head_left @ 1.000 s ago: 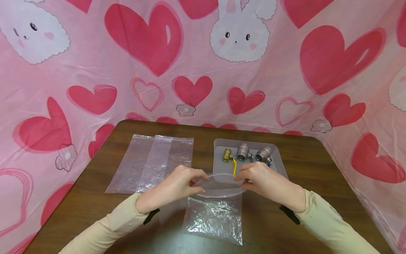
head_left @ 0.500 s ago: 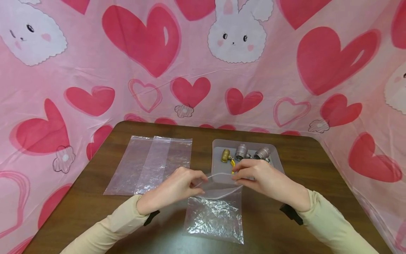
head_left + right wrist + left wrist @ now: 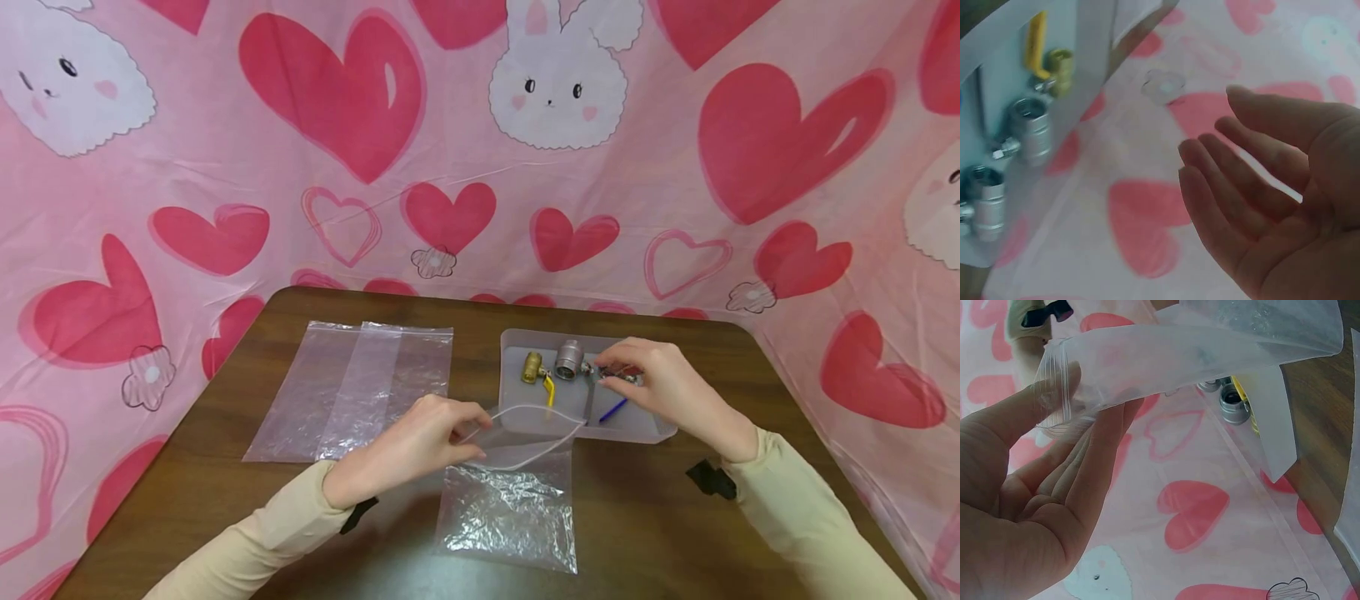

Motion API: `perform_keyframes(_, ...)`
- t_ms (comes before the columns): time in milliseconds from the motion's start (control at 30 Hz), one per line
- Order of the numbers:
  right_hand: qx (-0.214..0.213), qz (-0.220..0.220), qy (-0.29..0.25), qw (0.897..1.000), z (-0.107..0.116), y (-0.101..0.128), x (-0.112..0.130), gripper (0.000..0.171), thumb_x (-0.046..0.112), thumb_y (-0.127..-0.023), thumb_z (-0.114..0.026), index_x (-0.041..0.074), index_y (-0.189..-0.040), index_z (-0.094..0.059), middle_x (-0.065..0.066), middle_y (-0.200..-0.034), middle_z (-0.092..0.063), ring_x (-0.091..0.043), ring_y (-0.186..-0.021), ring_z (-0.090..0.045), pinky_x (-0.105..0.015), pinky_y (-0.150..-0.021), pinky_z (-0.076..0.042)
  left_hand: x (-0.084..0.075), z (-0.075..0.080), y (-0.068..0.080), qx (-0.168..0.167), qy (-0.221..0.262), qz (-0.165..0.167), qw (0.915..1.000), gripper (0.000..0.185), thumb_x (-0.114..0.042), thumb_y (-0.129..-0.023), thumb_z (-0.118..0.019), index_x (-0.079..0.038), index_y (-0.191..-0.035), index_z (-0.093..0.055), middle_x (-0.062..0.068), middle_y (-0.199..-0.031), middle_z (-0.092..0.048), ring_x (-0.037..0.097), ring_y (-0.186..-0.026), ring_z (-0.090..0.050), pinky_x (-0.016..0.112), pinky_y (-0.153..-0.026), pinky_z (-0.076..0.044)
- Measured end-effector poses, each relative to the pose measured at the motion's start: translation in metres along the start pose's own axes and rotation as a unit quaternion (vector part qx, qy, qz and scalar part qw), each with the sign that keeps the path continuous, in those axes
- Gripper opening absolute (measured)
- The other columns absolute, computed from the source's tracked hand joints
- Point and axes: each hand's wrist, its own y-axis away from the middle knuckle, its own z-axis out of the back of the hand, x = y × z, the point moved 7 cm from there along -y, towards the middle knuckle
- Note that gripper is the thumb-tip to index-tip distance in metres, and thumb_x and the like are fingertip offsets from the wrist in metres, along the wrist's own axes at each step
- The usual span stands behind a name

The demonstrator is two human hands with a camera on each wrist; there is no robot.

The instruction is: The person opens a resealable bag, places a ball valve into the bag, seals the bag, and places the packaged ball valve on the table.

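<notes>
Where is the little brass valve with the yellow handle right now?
In the head view, the brass valve lies at the left end of the clear tray, right of centre, beside a silver valve.

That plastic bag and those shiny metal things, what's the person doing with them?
A person sits at a brown table. Their left hand pinches the open mouth of a clear zip bag and holds it up. Their right hand reaches into a clear tray, over the rightmost silver valve, fingers relaxed and holding nothing. A brass valve with a yellow handle and another silver valve lie in the tray. Two more empty bags lie flat to the left.
</notes>
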Motion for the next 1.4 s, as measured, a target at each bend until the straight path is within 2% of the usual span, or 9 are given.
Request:
perform_keyframes(100, 0.008, -0.060, -0.012, 0.998, -0.001, 0.003, -0.022, 0.023, 0.002, -0.077, -0.081, 0.005, -0.099, -0.074, -0.010, -0.094, -0.075, -0.019, -0.076, -0.073, -0.034, -0.068, -0.061, 0.000, 0.000, 0.000, 0.001, 0.002, -0.002, 1.0000, 0.025, -0.011, -0.079, -0.083, -0.006, -0.101, -0.073, 0.006, -0.090, -0.078, 0.008, -0.074, -0.072, 0.013, -0.065, -0.053)
perform_keyframes(233, 0.019, -0.132, -0.031, 0.991, -0.004, 0.009, -0.050, 0.020, 0.005, -0.082, -0.079, 0.004, -0.101, -0.074, -0.012, -0.095, -0.076, -0.026, -0.080, -0.074, -0.036, -0.069, -0.061, 0.000, -0.001, 0.000, 0.002, 0.004, -0.008, 1.0000, 0.025, -0.010, -0.078, -0.083, -0.006, -0.102, -0.073, 0.007, -0.090, -0.078, 0.008, -0.074, -0.072, 0.012, -0.064, -0.052)
perform_keyframes(400, 0.037, -0.209, -0.028, 0.977, -0.011, 0.019, -0.083, 0.023, 0.017, -0.085, -0.078, 0.005, -0.104, -0.074, -0.014, -0.096, -0.077, -0.028, -0.083, -0.074, -0.034, -0.071, -0.060, 0.000, -0.001, 0.001, 0.002, 0.005, -0.015, 0.9999, 0.025, -0.010, -0.079, -0.082, -0.005, -0.102, -0.073, 0.008, -0.088, -0.077, 0.004, -0.070, -0.069, 0.011, -0.061, -0.050)
perform_keyframes(533, 0.060, -0.262, -0.031, 0.963, -0.020, 0.027, -0.106, 0.029, 0.023, -0.088, -0.076, 0.003, -0.109, -0.072, -0.015, -0.099, -0.076, -0.028, -0.087, -0.072, -0.038, -0.075, -0.059, 0.000, -0.001, 0.001, 0.003, 0.004, -0.018, 0.9998, 0.026, -0.011, -0.079, -0.082, -0.006, -0.102, -0.073, 0.007, -0.087, -0.077, 0.001, -0.067, -0.066, 0.010, -0.060, -0.048)
perform_keyframes(667, 0.078, -0.285, -0.047, 0.954, -0.029, 0.032, -0.119, 0.033, 0.022, -0.090, -0.073, -0.001, -0.113, -0.070, -0.019, -0.103, -0.075, -0.032, -0.093, -0.070, -0.044, -0.079, -0.059, 0.001, -0.002, 0.001, 0.006, 0.004, -0.023, 0.9997, 0.026, -0.012, -0.079, -0.082, -0.006, -0.103, -0.073, 0.007, -0.088, -0.077, 0.001, -0.067, -0.066, 0.009, -0.060, -0.048)
perform_keyframes(900, 0.086, -0.297, -0.082, 0.947, -0.041, 0.034, -0.131, 0.035, 0.019, -0.091, -0.072, -0.006, -0.114, -0.067, -0.023, -0.106, -0.073, -0.035, -0.096, -0.071, -0.045, -0.082, -0.059, 0.001, -0.003, 0.002, 0.009, 0.004, -0.023, 0.9997, 0.027, -0.012, -0.079, -0.082, -0.005, -0.103, -0.073, 0.007, -0.088, -0.077, 0.001, -0.068, -0.066, 0.008, -0.059, -0.048)
perform_keyframes(1133, 0.093, -0.325, -0.081, 0.938, -0.049, 0.033, -0.144, 0.041, 0.021, -0.090, -0.073, -0.009, -0.115, -0.064, -0.026, -0.109, -0.071, -0.037, -0.098, -0.070, -0.045, -0.083, -0.059, 0.001, -0.003, 0.002, 0.010, -0.003, -0.025, 0.9996, 0.028, -0.013, -0.079, -0.083, -0.005, -0.103, -0.073, 0.004, -0.084, -0.077, -0.005, -0.062, -0.057, 0.007, -0.058, -0.044)
perform_keyframes(1400, 0.105, -0.349, -0.068, 0.929, -0.056, 0.031, -0.154, 0.046, 0.022, -0.089, -0.073, -0.013, -0.116, -0.062, -0.031, -0.111, -0.068, -0.040, -0.099, -0.067, -0.049, -0.085, -0.057, 0.000, -0.004, 0.003, 0.015, 0.003, -0.023, 0.9996, 0.027, -0.014, -0.079, -0.082, -0.006, -0.104, -0.073, 0.005, -0.086, -0.077, -0.005, -0.062, -0.058, 0.007, -0.057, -0.044)
